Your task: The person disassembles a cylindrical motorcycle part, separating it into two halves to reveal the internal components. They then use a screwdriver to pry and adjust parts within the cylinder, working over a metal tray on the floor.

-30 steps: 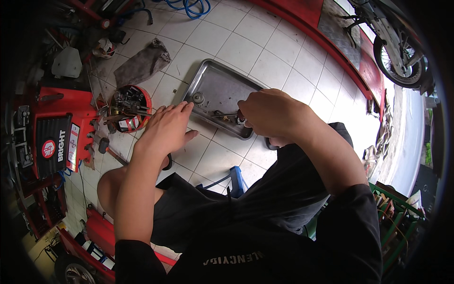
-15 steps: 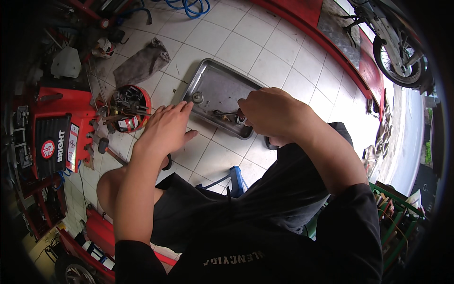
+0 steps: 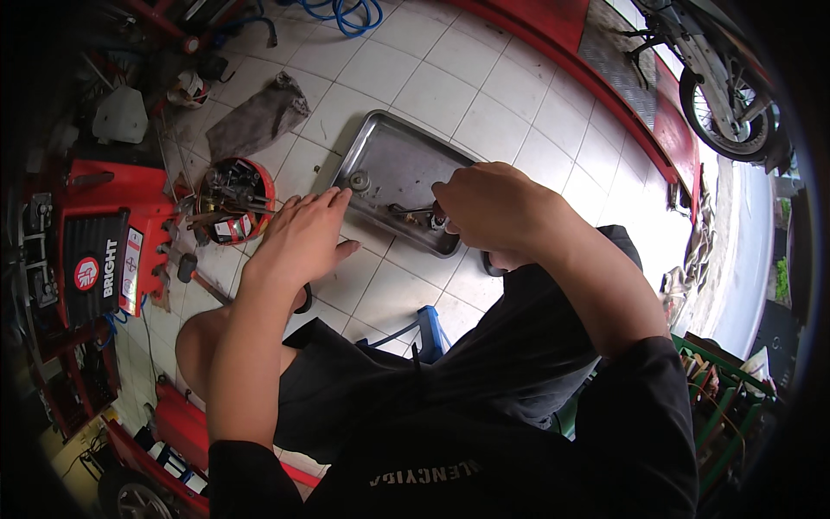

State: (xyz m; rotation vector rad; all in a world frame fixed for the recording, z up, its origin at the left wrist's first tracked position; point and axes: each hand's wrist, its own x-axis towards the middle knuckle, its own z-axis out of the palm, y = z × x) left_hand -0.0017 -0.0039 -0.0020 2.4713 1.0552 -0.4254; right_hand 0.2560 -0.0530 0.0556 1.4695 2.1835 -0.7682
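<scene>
A shallow metal tray [image 3: 406,160] lies on the floor in front of me. Over its right near side, my right hand [image 3: 494,203] is closed with the fingers curled down; what it grips, if anything, is hidden behind the fingers. Small metal parts [image 3: 413,213] show just beside its fingertips. My left hand [image 3: 298,232] hovers by the tray's left near corner, palm down, fingers stretched and thumb apart, holding nothing. A round metal piece [image 3: 359,181] sits inside the tray close to my left fingertips.
An orange bucket [image 3: 266,186] of tools and parts stands left of my left hand. Farther left is a red and black machine [image 3: 108,242]. A grey rag [image 3: 259,117], a hammer [image 3: 188,268] and a blue stool [image 3: 430,333] are on the tiles. A motorcycle [image 3: 731,104] stands at upper right.
Almost nothing differs. The view has shifted very slightly, and both hands keep their place and shape over the tray.
</scene>
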